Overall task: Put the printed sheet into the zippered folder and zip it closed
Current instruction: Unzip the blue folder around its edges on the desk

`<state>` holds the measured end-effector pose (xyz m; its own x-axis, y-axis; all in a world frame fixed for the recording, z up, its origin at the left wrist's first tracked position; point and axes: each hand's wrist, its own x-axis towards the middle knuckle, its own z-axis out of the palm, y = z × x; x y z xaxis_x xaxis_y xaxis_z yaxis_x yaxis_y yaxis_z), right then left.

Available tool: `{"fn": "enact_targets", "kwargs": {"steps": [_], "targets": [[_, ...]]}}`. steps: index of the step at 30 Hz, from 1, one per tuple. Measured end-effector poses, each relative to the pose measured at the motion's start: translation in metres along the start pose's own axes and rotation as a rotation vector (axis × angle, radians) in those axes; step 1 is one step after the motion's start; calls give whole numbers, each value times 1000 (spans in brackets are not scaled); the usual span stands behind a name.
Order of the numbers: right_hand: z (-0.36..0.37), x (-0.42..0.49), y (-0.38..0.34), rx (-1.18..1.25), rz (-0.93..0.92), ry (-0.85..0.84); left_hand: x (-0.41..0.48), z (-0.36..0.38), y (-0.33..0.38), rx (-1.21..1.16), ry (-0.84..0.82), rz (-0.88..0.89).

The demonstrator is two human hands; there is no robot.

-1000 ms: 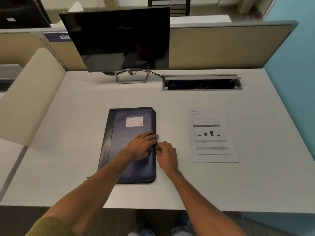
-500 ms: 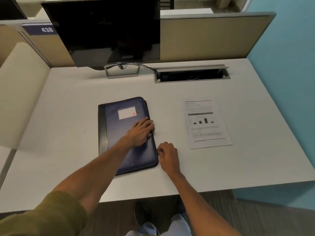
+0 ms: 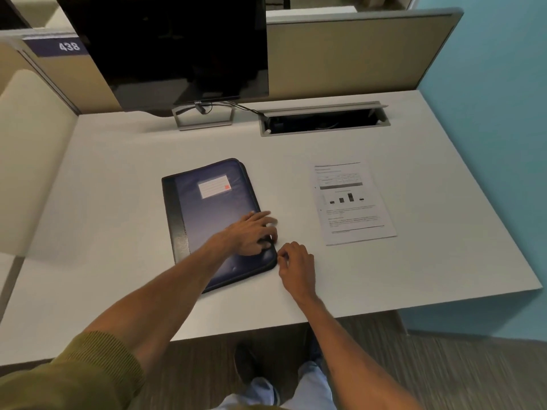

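Observation:
A dark blue zippered folder [image 3: 207, 214] with a black spine and a white label lies closed on the white desk [image 3: 118, 232], turned slightly askew. My left hand [image 3: 251, 232] rests flat on its right edge, fingers spread. My right hand [image 3: 296, 264] sits just off the folder's near right corner, fingertips pinched at the zipper edge; the zipper pull itself is too small to make out. The printed sheet [image 3: 352, 202], with a table, a bar chart and text, lies flat on the desk to the right of the folder, untouched.
A black monitor [image 3: 171, 48] on a metal stand [image 3: 204, 116] stands at the back of the desk, beside an open cable tray [image 3: 322, 121]. Beige partitions border the back and left, a blue wall the right. The desk's near edge is close to my body.
The view has shifted, so the desk sits higher and more tilted. My right hand has slid along the folder's right edge toward its near corner. The left hand stays pressed on the cover.

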<state>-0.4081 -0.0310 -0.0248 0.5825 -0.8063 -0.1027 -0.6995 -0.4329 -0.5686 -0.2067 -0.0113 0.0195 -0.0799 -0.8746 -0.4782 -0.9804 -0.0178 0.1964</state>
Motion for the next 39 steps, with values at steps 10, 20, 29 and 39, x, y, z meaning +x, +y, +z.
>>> {"fn": "enact_targets", "kwargs": {"steps": [10, 20, 29, 39], "targets": [[25, -31, -14, 109, 155, 113, -10, 6, 11, 40, 26, -11], [54, -56, -40, 248, 210, 199, -19, 19, 16, -41, 86, -46], [85, -74, -66, 272, 128, 126, -39, 28, 5, -178, 175, -131], [88, -76, -70, 306, 129, 177, -155, 89, -61, -480, 258, -592]]}}
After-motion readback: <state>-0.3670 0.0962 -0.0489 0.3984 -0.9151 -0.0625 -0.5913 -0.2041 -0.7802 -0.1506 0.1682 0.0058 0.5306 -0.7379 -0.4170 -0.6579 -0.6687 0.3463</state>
